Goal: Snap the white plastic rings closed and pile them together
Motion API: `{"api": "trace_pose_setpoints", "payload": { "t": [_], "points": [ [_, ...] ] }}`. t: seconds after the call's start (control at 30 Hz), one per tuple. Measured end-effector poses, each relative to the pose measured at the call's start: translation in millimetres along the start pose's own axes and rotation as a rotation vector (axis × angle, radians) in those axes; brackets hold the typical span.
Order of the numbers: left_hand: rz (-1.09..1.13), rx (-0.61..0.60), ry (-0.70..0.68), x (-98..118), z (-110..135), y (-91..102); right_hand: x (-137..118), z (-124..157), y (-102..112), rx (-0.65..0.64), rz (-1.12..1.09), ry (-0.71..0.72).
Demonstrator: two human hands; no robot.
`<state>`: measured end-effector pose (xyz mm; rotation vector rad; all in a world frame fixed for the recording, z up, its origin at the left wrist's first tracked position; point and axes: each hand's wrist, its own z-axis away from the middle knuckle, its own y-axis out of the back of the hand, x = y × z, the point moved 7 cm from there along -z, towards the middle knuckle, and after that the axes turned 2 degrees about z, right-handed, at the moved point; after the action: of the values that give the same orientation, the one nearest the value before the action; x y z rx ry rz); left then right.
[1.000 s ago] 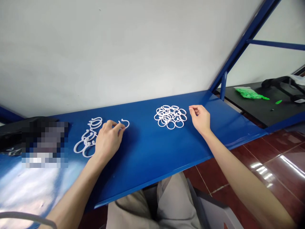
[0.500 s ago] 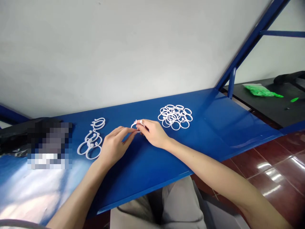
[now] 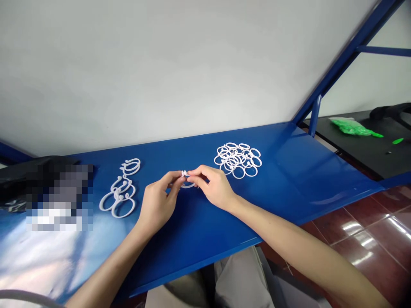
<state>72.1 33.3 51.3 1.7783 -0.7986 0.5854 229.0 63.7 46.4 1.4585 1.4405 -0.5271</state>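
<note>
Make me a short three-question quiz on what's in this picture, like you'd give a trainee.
1. Open question: What do the left hand and the right hand hold between them?

2. True or false: The bigger cluster of rings lies nearer the left hand.

3. Multiple choice: Which colour is the table under the rings? a) red b) blue c) white

Key:
1. A white ring.
2. False: the bigger cluster of rings lies nearer the right hand.
3. b
</note>
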Motion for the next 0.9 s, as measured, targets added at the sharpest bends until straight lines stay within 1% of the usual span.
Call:
{"api": "trace_pose_setpoints", "payload": {
  "t": [0.1,0.17,0.33,0.4,0.47,0.53,0.67,0.7,0.77,0.83,0.9],
  "points": [
    [0.053,-0.039,0.002,-0.2,2.7,-5.0,-3.9,4.2,-0.8,-0.005,0.056,0.072],
    [0.033,-0.071,-0.017,-0.5,5.1,-8.9,-6.1,7.9,-1.5,-0.027,0.111,0.127],
    [-0.057,-0.150,-0.131,-2.8,9.0,-15.4,-10.0,15.5,-6.6,-0.156,0.226,0.279],
    [-0.077,-0.171,-0.144,-4.1,7.9,-15.5,-12.4,15.0,-6.3,-0.175,0.245,0.320],
    [-0.101,-0.162,-0.141,-3.0,5.3,-12.6,-15.4,11.7,-3.1,-0.160,0.240,0.321],
    [-0.135,-0.122,-0.160,1.8,2.5,-7.0,-19.5,7.1,1.6,-0.128,0.228,0.304],
    [-0.217,-0.041,-0.276,12.4,-1.0,3.8,-28.5,0.1,10.8,-0.105,0.244,0.321],
    [-0.242,-0.025,-0.295,12.0,-2.3,6.4,-29.1,-1.4,14.1,-0.102,0.264,0.330],
    [-0.315,0.013,-0.291,5.4,-6.5,13.1,-27.5,-4.8,24.9,-0.076,0.321,0.339],
    [-0.428,0.040,-0.246,-7.2,-12.3,21.3,-22.8,-8.3,43.3,-0.006,0.393,0.332],
    [-0.575,0.061,-0.181,-23.0,-18.1,30.9,-15.1,-10.1,68.4,0.088,0.472,0.297]
  ]
}}
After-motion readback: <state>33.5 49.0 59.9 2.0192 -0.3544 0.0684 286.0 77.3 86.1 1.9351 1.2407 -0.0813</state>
